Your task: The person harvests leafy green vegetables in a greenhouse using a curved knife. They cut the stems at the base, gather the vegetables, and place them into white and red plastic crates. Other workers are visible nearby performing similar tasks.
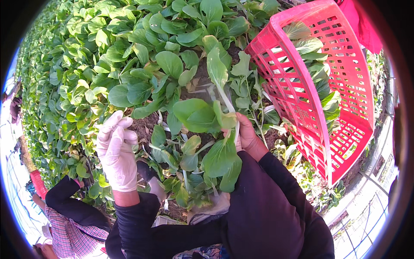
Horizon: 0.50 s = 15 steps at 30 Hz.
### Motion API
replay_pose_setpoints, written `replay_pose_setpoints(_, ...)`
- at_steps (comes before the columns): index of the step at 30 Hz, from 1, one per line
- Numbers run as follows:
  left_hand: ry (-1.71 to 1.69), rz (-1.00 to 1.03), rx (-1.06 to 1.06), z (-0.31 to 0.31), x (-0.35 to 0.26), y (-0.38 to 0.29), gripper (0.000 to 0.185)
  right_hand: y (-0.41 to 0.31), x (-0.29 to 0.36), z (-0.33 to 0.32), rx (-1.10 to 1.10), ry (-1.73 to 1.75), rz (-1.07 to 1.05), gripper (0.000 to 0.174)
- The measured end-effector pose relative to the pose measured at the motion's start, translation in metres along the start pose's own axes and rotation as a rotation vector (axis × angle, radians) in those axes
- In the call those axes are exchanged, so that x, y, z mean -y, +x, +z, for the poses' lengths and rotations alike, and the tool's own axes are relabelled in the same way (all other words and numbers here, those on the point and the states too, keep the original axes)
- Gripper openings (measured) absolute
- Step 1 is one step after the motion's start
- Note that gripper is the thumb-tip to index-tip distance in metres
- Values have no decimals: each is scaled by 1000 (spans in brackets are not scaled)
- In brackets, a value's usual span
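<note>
My left hand (pixel 117 152), in a thin whitish glove, is raised over the leafy plants with its fingers curled; whether it holds anything small does not show. The bare right hand (pixel 247 134) grips a leafy green vegetable plant (pixel 223 152) by its pale stalks, its broad leaves fanning out to the left and below. Cut or loose leaves (pixel 190 152) lie on the soil beneath. To the right of that hand, a red plastic crate (pixel 351 81) rests tilted, with similar leafy greens (pixel 315 64) inside it.
A dense bed of leafy greens (pixel 81 64) stretches across the left and top. Another person (pixel 74 220) in a checked garment is at the lower left, near a small red container (pixel 38 184). Pink cloth (pixel 362 26) shows behind the crate. Pale sheeting (pixel 362 220) lies at the lower right.
</note>
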<state>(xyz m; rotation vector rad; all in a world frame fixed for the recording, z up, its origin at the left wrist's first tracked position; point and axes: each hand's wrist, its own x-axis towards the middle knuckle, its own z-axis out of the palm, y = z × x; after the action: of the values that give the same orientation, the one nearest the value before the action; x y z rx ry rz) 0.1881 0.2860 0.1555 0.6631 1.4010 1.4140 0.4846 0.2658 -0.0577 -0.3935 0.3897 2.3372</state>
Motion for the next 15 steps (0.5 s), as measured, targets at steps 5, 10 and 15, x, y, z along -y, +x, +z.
replay_pose_setpoints(5, 275, 128, -37, 27, -6, -8, 26, -3, 13, 18, -100, -442, -35, 34)
replay_pose_setpoints(10, 889, 201, 470, 66, 44, -8, 20, 9, 12, 33, -270, -590, -67, 31)
replay_pose_setpoints(15, 1482, 219, 658, 75, 106, -29, 77, 19, -3, 50, -419, -583, -51, 27)
